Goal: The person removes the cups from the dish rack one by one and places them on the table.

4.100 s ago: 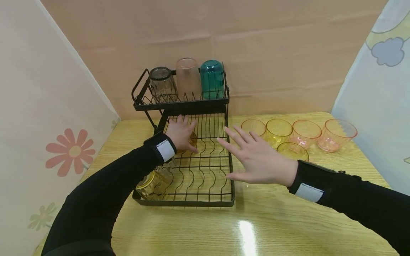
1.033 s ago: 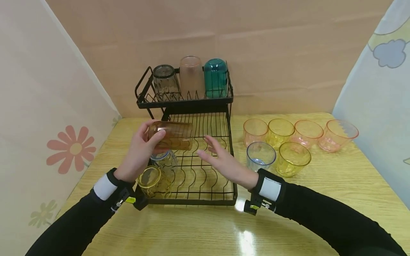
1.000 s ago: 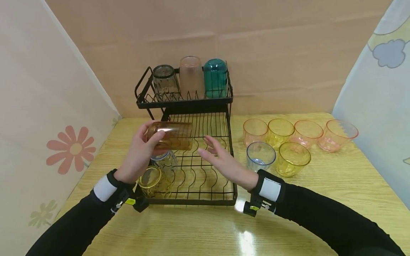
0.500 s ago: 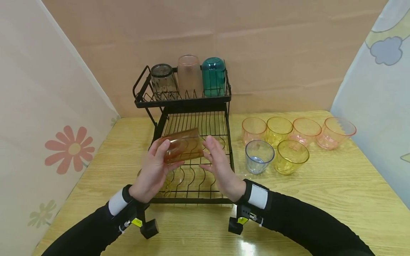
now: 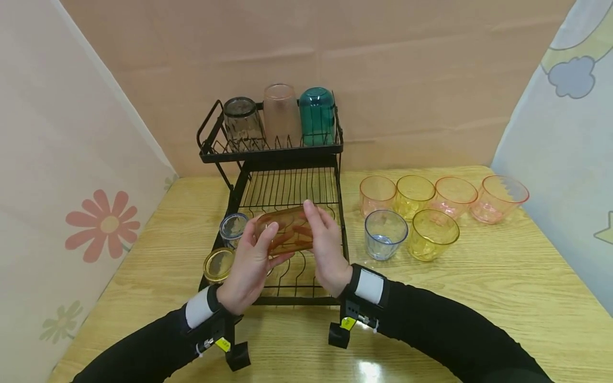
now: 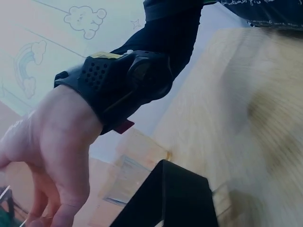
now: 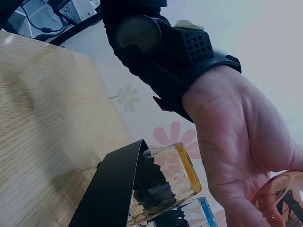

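An amber glass (image 5: 287, 234) lies on its side in the air above the lower tier of the black dish rack (image 5: 297, 301). My left hand (image 5: 246, 266) grips one end, its thumb lying along the near wall. At the opposite end my right hand (image 5: 328, 250) holds the glass, with the thumb on top. Part of the amber glass (image 7: 284, 198) also shows beneath that hand in the right wrist view. Left of my left hand, a blue-rimmed glass (image 5: 233, 227) and a yellow glass (image 5: 218, 265) stand upside down along the rack's left side.
On the upper tier stand a grey glass (image 5: 243, 125), a tall pink glass (image 5: 281, 117) and a teal glass (image 5: 317, 117), bottoms up. Several upright cups, among them a blue-rimmed cup (image 5: 385, 235) and a yellow cup (image 5: 433, 235), are grouped on the table right of the rack.
The left hand has lifted the amber glass from the rack and moved it right and nearer. The right hand has come in from the right and taken hold of its other end.
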A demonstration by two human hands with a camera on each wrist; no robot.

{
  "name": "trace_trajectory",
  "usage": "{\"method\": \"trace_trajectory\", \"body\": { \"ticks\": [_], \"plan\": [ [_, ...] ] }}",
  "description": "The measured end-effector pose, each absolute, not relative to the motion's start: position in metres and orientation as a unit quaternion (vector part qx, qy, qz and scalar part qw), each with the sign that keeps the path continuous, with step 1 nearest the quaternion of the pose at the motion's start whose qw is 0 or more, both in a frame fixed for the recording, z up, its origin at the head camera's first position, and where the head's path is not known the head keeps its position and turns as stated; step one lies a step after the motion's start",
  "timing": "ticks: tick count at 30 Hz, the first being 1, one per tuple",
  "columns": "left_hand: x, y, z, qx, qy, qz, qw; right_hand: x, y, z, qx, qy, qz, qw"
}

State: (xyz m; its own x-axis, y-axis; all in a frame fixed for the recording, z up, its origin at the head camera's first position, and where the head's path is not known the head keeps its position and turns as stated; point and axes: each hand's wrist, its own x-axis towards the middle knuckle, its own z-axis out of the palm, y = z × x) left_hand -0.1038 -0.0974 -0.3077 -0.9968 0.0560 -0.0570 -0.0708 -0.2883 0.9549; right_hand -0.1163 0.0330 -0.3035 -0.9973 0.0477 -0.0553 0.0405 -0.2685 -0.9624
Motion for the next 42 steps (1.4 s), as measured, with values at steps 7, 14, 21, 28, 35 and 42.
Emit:
{"method": "trace_trajectory", "body": {
  "ticks": [7,14,21,28,35,42],
  "plan": [
    [-0.105,-0.104,-0.298,0.037,0.649,0.754,0.096,-0.115,0.05,-0.299,0.016,-0.623,0.78,0.053],
    [-0.107,-0.123,-0.288,0.166,0.756,0.604,0.192,-0.119,0.091,-0.29,0.107,-0.66,0.737,0.098],
    [-0.106,-0.143,-0.279,0.262,0.845,0.414,0.216,-0.123,0.144,-0.283,0.163,-0.729,0.65,0.137],
    [-0.101,-0.156,-0.273,0.277,0.895,0.298,0.181,-0.121,0.199,-0.271,0.171,-0.808,0.54,0.163],
    [-0.098,-0.169,-0.27,0.273,0.923,0.244,0.115,-0.12,0.25,-0.256,0.154,-0.853,0.455,0.205],
    [-0.099,-0.176,-0.277,0.271,0.944,0.187,0.029,-0.122,0.282,-0.245,0.125,-0.891,0.354,0.255]
  ]
}}
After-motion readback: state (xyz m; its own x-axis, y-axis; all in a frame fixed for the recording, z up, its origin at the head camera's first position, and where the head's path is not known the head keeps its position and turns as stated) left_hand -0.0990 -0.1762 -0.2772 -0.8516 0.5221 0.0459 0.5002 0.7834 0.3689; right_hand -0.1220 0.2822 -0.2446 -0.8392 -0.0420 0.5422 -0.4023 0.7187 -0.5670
